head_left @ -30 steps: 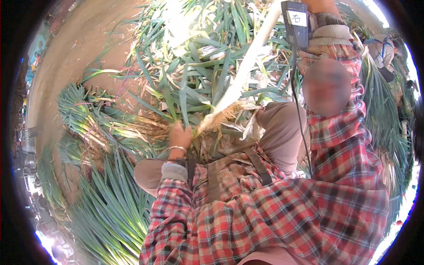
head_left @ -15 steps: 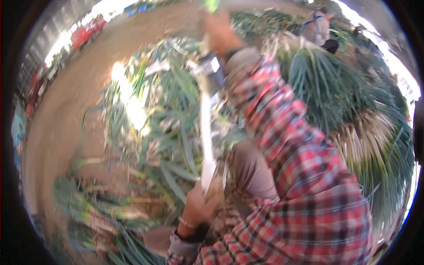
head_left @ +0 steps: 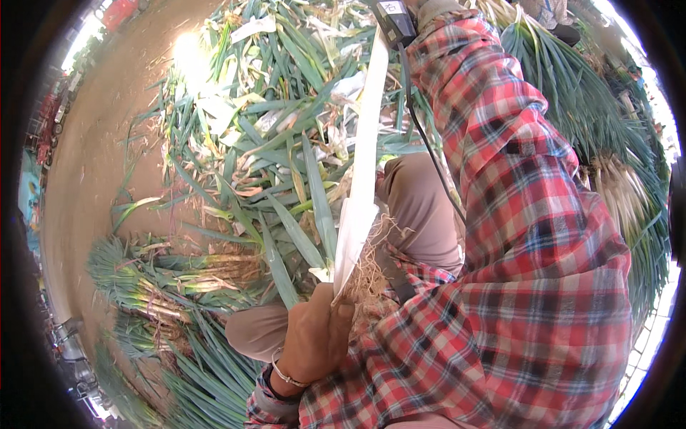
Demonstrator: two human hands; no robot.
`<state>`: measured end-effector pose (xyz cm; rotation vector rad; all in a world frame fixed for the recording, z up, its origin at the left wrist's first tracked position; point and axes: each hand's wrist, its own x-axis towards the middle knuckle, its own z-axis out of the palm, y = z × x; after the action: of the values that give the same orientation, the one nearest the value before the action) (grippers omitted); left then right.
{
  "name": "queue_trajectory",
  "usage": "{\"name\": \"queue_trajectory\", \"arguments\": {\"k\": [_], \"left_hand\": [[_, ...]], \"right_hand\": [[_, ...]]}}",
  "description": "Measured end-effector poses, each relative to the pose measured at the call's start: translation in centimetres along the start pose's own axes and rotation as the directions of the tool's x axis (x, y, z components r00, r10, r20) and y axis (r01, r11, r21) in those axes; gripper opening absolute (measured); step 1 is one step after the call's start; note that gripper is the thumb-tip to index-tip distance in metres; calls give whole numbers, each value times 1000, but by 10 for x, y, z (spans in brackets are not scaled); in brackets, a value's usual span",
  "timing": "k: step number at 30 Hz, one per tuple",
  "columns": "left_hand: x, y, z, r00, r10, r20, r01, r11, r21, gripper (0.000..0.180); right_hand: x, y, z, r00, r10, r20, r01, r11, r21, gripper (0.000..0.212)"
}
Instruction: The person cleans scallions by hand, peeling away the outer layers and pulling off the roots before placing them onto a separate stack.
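My left hand is closed around a long green onion, whose stringy brown roots spread to the right of my fingers. From there a long white strip of its skin stretches taut up toward the top edge, beside my right wrist. My right hand lies past that edge, out of sight; only the plaid sleeve and a black device at the wrist show. Several green leaves fan out just above my left hand.
A heap of discarded leaves and peelings covers the ground ahead. Bundles of green onions lie at the left, with larger stacks at the right. A black cable hangs from the wrist device past my knee.
My right hand has moved up and out of view, and the white strip now reaches higher. The view has tilted down. My left hand keeps its grip near the roots.
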<state>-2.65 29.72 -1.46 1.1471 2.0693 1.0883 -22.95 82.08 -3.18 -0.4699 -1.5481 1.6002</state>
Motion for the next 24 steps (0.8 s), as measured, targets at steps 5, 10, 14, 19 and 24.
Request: {"name": "queue_trajectory", "arguments": {"k": [5, 10, 14, 19, 24], "left_hand": [[-23, -7, 9, 987, 77, 141, -59, 990, -126, 14], [-38, -50, -20, 973, -202, -114, 229, 913, 338, 24], [21, -117, -64, 922, 179, -342, 174, 597, 783, 44], [86, -42, -35, 878, 113, -466, -32, 983, 179, 59], [135, -59, -3, 838, 342, -424, -142, 889, 436, 46]], "right_hand": [[44, -18, -124, 709, -464, 531, 493, -211, -844, 6], [-6, -49, -113, 811, -548, 203, 267, 39, -963, 5], [4, -56, -131, 693, -678, 246, 399, 76, -914, 11], [-8, -84, -114, 630, -689, 359, 460, -41, -887, 8], [-24, -101, -97, 950, -304, 71, 312, 937, -157, 16]]}}
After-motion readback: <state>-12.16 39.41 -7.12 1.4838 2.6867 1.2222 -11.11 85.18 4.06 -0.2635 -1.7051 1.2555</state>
